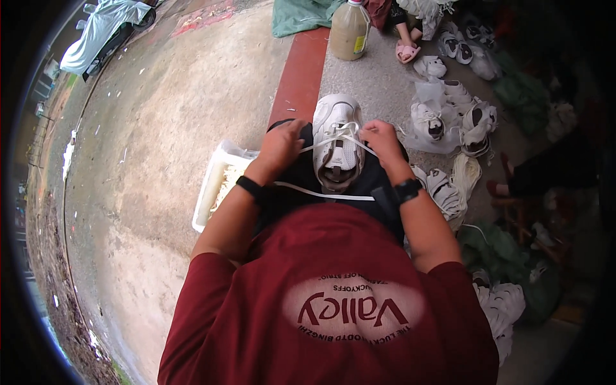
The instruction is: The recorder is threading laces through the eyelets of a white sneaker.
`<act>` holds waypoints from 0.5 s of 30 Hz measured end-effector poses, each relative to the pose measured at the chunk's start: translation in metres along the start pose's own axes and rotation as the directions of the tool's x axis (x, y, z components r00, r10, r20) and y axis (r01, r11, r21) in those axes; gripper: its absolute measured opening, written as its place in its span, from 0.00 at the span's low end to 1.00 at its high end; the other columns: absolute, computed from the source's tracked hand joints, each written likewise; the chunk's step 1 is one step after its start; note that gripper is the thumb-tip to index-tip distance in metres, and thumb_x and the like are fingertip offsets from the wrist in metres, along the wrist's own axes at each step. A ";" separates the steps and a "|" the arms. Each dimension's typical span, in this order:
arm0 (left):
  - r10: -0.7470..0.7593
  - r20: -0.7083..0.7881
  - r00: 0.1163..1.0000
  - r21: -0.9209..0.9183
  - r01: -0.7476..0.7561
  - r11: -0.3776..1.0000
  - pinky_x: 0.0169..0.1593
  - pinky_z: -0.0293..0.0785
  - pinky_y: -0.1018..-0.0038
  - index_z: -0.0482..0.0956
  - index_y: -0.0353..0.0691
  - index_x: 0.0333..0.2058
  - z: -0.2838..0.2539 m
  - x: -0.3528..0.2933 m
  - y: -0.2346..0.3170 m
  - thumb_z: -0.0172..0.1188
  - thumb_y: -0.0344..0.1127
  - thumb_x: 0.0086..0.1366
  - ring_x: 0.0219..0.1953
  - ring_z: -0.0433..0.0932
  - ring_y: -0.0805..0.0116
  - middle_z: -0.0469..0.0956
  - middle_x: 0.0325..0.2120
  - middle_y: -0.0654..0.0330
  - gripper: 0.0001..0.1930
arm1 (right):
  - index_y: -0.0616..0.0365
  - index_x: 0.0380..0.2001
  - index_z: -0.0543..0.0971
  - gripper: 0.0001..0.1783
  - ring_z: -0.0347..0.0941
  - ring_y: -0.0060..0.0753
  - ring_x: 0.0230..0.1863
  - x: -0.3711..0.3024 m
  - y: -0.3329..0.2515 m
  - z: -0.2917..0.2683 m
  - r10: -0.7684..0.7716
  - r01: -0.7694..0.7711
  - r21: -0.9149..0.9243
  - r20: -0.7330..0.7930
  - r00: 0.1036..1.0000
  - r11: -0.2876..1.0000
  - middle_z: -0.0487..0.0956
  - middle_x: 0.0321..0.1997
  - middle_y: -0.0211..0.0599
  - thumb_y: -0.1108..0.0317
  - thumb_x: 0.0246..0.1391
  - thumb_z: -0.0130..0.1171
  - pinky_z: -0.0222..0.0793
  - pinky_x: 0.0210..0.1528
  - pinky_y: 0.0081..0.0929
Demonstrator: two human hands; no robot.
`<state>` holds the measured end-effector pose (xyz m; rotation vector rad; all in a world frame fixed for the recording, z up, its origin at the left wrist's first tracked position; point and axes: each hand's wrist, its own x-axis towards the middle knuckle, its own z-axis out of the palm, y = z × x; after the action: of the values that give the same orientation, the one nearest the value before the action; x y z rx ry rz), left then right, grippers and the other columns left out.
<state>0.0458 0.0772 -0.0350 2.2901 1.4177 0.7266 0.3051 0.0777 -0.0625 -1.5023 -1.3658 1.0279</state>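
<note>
A white sneaker with brown-grey trim rests on my dark-trousered lap, its toe pointing away from me. White shoelace runs through its upper eyelets, with a loop or crossing over the tongue. To the left of the shoe, my left hand is closed in a pinch on one strand of the lace. My right hand pinches the lace on the other side, close to the eyelets. Across my lap, below the heel, lies a loose length of lace. The exact fingertip grips are partly hidden.
Beside my left forearm stands a white tub holding pale laces. A large jug of cloudy liquid is ahead. On the right lie several white shoes, plastic bags and green sacks. Another person's foot in a pink sandal shows beyond.
</note>
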 end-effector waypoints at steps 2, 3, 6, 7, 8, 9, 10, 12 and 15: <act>0.116 -0.049 0.992 -0.016 -0.117 0.993 0.34 0.72 0.66 0.72 0.39 0.42 0.012 0.013 0.006 0.60 0.28 0.48 0.30 0.75 0.56 0.74 0.25 0.54 0.19 | 0.62 0.23 0.76 0.05 0.66 0.20 0.21 0.008 0.000 0.014 0.038 -0.037 0.034 -0.029 0.999 0.999 0.73 0.19 0.29 0.73 0.40 0.58 0.63 0.25 0.21; 0.113 -0.050 0.992 -0.017 -0.114 0.993 0.34 0.72 0.66 0.72 0.39 0.42 0.018 0.018 0.009 0.60 0.28 0.48 0.30 0.75 0.56 0.74 0.25 0.54 0.19 | 0.62 0.22 0.76 0.04 0.66 0.20 0.21 0.009 -0.001 0.017 0.089 -0.086 0.139 -0.022 0.996 0.987 0.73 0.19 0.29 0.73 0.41 0.58 0.62 0.25 0.20; 0.059 0.029 0.998 -0.113 -0.056 0.992 0.33 0.72 0.70 0.72 0.35 0.40 0.030 0.027 0.018 0.59 0.28 0.50 0.28 0.76 0.57 0.76 0.25 0.51 0.17 | 0.61 0.22 0.75 0.03 0.65 0.19 0.21 0.007 -0.011 0.017 0.152 -0.161 0.268 0.052 0.987 0.950 0.72 0.20 0.27 0.72 0.43 0.57 0.61 0.24 0.19; 0.059 0.031 0.998 -0.113 -0.055 0.992 0.33 0.72 0.70 0.72 0.35 0.40 0.035 0.027 0.016 0.59 0.28 0.50 0.28 0.76 0.57 0.76 0.25 0.51 0.17 | 0.60 0.21 0.75 0.03 0.65 0.18 0.21 0.005 -0.014 0.015 0.162 -0.187 0.294 0.108 0.981 0.937 0.72 0.20 0.26 0.72 0.44 0.58 0.60 0.24 0.18; 0.011 -0.002 1.000 -0.213 -0.011 0.977 0.33 0.72 0.72 0.73 0.34 0.39 0.042 0.027 0.011 0.59 0.29 0.52 0.28 0.76 0.61 0.77 0.26 0.52 0.15 | 0.60 0.21 0.75 0.03 0.65 0.18 0.21 0.005 -0.012 0.013 0.163 -0.189 0.296 0.108 0.981 0.936 0.72 0.20 0.26 0.72 0.44 0.58 0.60 0.24 0.18; -0.041 -0.030 0.999 -0.311 0.029 0.950 0.34 0.72 0.74 0.74 0.33 0.39 0.048 0.026 0.008 0.58 0.30 0.54 0.28 0.77 0.64 0.77 0.27 0.52 0.13 | 0.60 0.21 0.75 0.05 0.64 0.17 0.21 0.005 -0.011 0.011 0.162 -0.215 0.343 0.178 0.971 0.914 0.71 0.19 0.25 0.71 0.45 0.57 0.59 0.24 0.17; -0.041 -0.028 0.999 -0.311 0.030 0.950 0.34 0.72 0.74 0.74 0.33 0.39 0.052 0.027 0.007 0.58 0.30 0.54 0.28 0.77 0.64 0.77 0.27 0.52 0.13 | 0.59 0.21 0.74 0.06 0.64 0.17 0.21 0.004 -0.011 0.009 0.157 -0.245 0.386 0.246 0.957 0.889 0.70 0.19 0.24 0.70 0.46 0.57 0.59 0.24 0.17; -0.160 -0.013 0.987 -0.572 0.124 0.811 0.34 0.72 0.72 0.77 0.33 0.33 0.060 0.027 0.005 0.58 0.32 0.54 0.28 0.78 0.62 0.77 0.25 0.50 0.09 | 0.59 0.21 0.74 0.07 0.63 0.17 0.21 0.005 -0.010 0.008 0.156 -0.265 0.423 0.274 0.949 0.867 0.70 0.19 0.24 0.69 0.47 0.57 0.58 0.24 0.17; -0.174 0.254 0.951 -0.741 0.307 0.597 0.31 0.70 0.76 0.77 0.32 0.32 0.050 0.028 0.013 0.58 0.34 0.56 0.25 0.73 0.73 0.76 0.22 0.57 0.10 | 0.58 0.20 0.74 0.09 0.63 0.17 0.21 0.004 -0.011 0.006 0.156 -0.270 0.452 0.272 0.949 0.850 0.69 0.18 0.24 0.66 0.49 0.57 0.58 0.24 0.18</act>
<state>0.0950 0.0957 -0.0622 1.3982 1.0101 0.8336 0.2964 0.0829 -0.0544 -1.1952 -0.9887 1.5934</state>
